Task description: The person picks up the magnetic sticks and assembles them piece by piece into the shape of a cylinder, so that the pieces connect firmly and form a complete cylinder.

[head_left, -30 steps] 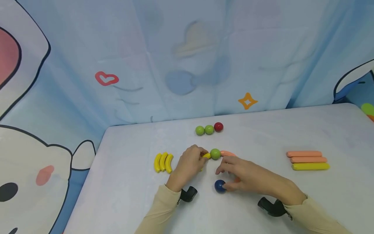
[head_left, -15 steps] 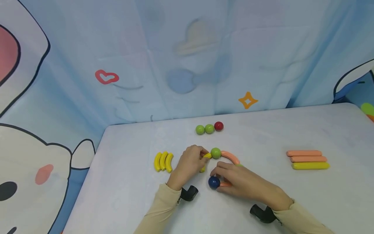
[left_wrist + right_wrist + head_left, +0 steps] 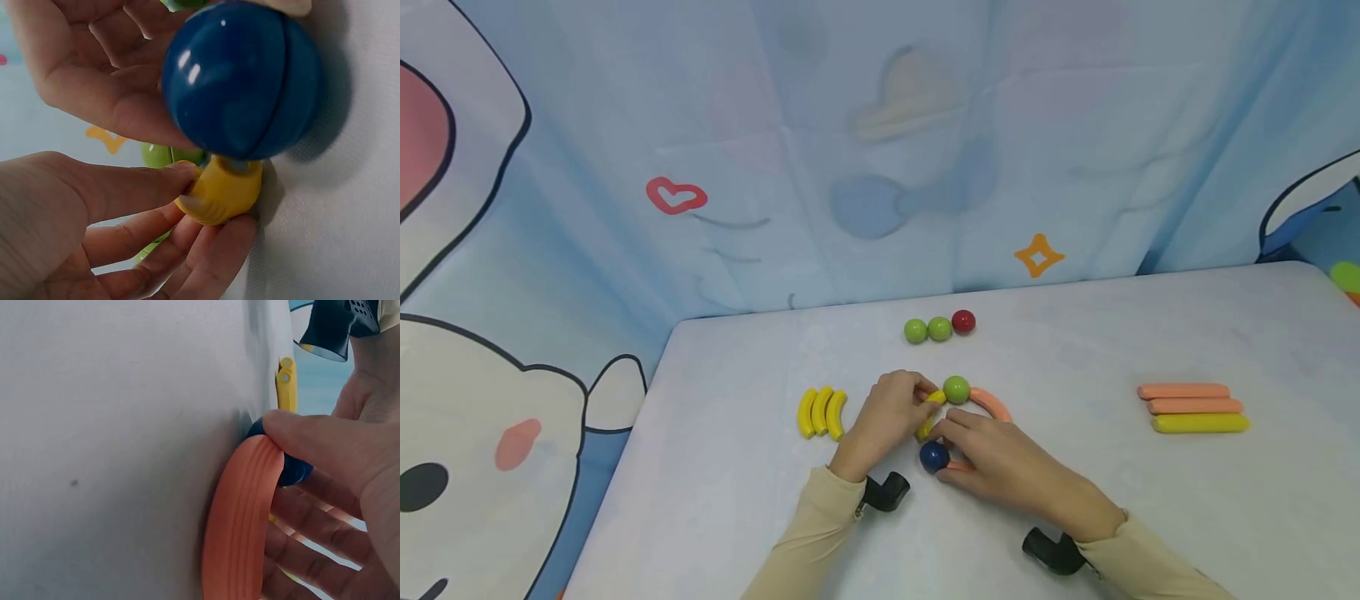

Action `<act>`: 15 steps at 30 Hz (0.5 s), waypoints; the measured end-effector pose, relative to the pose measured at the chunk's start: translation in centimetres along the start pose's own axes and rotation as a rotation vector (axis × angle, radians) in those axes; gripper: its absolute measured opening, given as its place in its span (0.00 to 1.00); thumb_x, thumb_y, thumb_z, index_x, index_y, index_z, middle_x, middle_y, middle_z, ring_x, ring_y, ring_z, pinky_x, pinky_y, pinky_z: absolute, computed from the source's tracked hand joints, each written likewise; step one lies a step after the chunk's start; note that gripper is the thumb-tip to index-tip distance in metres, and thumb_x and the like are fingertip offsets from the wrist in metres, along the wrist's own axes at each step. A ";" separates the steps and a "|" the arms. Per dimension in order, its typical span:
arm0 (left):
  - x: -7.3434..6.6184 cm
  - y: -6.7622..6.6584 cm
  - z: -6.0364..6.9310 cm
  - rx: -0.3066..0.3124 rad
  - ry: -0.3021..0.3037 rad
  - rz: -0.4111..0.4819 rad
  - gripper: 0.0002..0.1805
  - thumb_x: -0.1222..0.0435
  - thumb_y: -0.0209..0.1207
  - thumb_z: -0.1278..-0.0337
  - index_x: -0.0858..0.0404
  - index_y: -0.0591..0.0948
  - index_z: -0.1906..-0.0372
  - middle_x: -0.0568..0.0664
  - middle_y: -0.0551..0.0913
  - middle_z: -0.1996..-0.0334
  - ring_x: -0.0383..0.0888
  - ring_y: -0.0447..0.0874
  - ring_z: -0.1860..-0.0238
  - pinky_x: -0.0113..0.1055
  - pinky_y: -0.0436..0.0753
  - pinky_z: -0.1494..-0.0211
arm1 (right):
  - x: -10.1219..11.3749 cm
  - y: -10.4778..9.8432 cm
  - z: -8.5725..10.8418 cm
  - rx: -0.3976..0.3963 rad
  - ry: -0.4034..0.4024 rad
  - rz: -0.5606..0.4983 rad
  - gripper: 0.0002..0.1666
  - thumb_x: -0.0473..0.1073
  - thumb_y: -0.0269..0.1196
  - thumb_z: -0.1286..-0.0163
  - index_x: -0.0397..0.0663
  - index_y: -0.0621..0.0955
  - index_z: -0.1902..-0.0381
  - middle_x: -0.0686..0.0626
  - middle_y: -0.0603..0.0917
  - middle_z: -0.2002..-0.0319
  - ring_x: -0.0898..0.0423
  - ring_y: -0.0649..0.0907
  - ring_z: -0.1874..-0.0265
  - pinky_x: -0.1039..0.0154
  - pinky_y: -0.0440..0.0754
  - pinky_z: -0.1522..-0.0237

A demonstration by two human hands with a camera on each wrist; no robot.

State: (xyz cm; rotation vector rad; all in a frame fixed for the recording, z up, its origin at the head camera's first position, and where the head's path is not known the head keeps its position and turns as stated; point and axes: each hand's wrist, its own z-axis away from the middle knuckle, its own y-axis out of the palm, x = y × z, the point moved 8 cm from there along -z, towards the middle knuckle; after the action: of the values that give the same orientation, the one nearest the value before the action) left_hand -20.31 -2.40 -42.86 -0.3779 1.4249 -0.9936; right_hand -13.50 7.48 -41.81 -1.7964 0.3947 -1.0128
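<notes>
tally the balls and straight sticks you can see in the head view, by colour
Green balls: 3
Red ball: 1
Blue ball: 1
Orange sticks: 2
Yellow stick: 1
Total: 8, not counting any hidden behind the hands

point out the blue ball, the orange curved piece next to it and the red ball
Blue ball (image 3: pixel 231 81): left wrist view, middle of its glossy side.
Orange curved piece (image 3: pixel 240 519): right wrist view, midway along its visible ridged side.
Red ball (image 3: pixel 964 322): head view, middle of its visible surface.
</notes>
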 end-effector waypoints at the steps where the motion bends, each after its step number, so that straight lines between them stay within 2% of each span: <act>1: 0.0 0.0 0.0 0.000 -0.001 0.002 0.11 0.68 0.68 0.33 0.68 0.88 0.50 0.50 0.87 0.63 0.37 0.79 0.69 0.25 0.77 0.69 | 0.0 0.0 -0.1 0.000 0.006 0.005 0.18 0.42 0.78 0.38 0.45 0.86 0.53 0.54 0.83 0.58 0.61 0.82 0.61 0.55 0.84 0.52; 10: 0.2 0.1 -0.1 0.002 -0.013 0.014 0.11 0.67 0.69 0.33 0.68 0.88 0.50 0.49 0.86 0.64 0.37 0.78 0.68 0.25 0.78 0.67 | 0.4 0.1 -0.4 -0.010 0.035 0.079 0.23 0.43 0.80 0.41 0.41 0.84 0.51 0.49 0.83 0.54 0.53 0.85 0.56 0.54 0.87 0.52; 15: 0.0 -0.1 0.6 -0.017 0.035 -0.005 0.13 0.64 0.68 0.32 0.66 0.87 0.48 0.49 0.84 0.61 0.38 0.79 0.64 0.26 0.79 0.63 | -0.3 -1.2 -0.1 -0.047 0.077 0.027 0.18 0.46 0.76 0.34 0.46 0.85 0.51 0.52 0.83 0.56 0.56 0.83 0.57 0.56 0.86 0.59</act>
State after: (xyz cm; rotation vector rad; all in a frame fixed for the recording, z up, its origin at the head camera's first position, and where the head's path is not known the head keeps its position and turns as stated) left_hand -19.82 -2.64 -42.68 -0.3785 1.4656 -0.9971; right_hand -13.96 8.20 -40.90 -1.7933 0.4928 -1.0638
